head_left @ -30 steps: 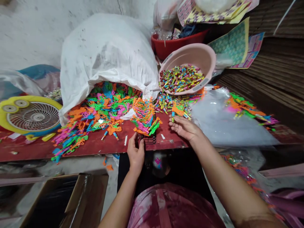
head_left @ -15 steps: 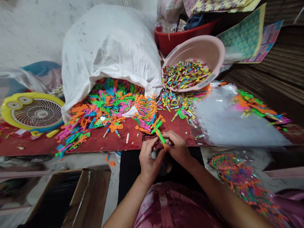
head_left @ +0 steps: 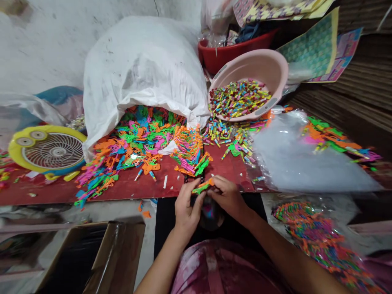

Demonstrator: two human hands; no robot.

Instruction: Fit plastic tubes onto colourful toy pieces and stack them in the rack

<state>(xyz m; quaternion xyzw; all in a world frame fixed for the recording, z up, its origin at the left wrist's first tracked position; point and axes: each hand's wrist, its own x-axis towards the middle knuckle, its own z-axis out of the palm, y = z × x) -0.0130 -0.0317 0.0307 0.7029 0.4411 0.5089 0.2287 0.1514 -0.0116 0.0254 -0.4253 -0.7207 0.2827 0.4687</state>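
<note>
Step in hand, as judged: both hands are working on one orange-and-green plastic piece [head_left: 203, 187]; the left hand [head_left: 186, 204] is pinching its left end between thumb and fingers; the right hand [head_left: 228, 198] is seemingly pinching its orange right end, fingertips partly hidden; the piece is sitting between them, by the front edge of the red table [head_left: 226, 167]; the next move is probably calling for a firm, aligned grip; counting: one white sack [head_left: 143, 61], one pink basin [head_left: 251, 67], one red basin [head_left: 214, 57], one yellow fan [head_left: 57, 152]; loose plastic pieces [head_left: 137, 139] and banded tubes [head_left: 241, 100] are lying too densely for counting.
</note>
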